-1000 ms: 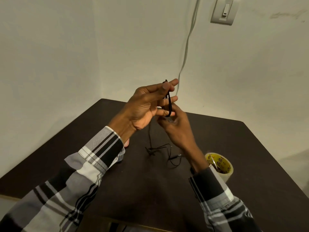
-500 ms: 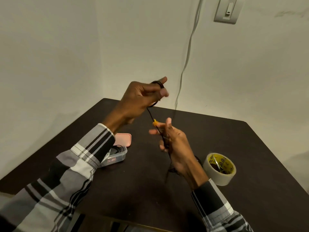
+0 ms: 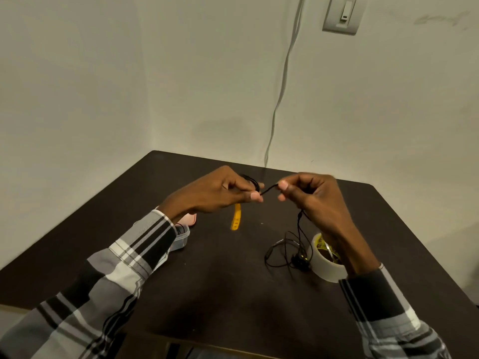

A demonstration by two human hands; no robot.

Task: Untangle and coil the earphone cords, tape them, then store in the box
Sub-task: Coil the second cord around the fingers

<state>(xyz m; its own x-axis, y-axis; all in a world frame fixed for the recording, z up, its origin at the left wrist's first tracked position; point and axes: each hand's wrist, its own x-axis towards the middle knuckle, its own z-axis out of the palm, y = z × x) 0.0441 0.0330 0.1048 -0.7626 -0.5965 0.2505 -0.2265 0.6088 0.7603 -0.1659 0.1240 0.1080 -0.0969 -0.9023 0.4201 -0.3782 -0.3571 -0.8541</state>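
Note:
My left hand (image 3: 220,190) holds a small coil of black earphone cord (image 3: 269,189) wound round its fingers, pinched under the thumb. My right hand (image 3: 311,195) pinches the same cord a short way to the right, so a short stretch runs taut between both hands above the table. The rest of the cord hangs from my right hand and lies in loose loops (image 3: 285,252) on the dark table (image 3: 233,294), beside the tape roll (image 3: 326,265). A small clear box (image 3: 181,238) sits left, partly behind my left sleeve, with its pink lid (image 3: 190,220) next to it.
A yellow strip (image 3: 236,216) lies on the table between the hands and the box. Walls close the table in at the back and left. A grey cable (image 3: 281,81) hangs down the back wall below a switch plate (image 3: 342,14).
Both hands have dropped lower and moved apart, my right hand now to the right. The coil stays on my left fingers. The yellow strip now lies on the table. The camera has tilted.

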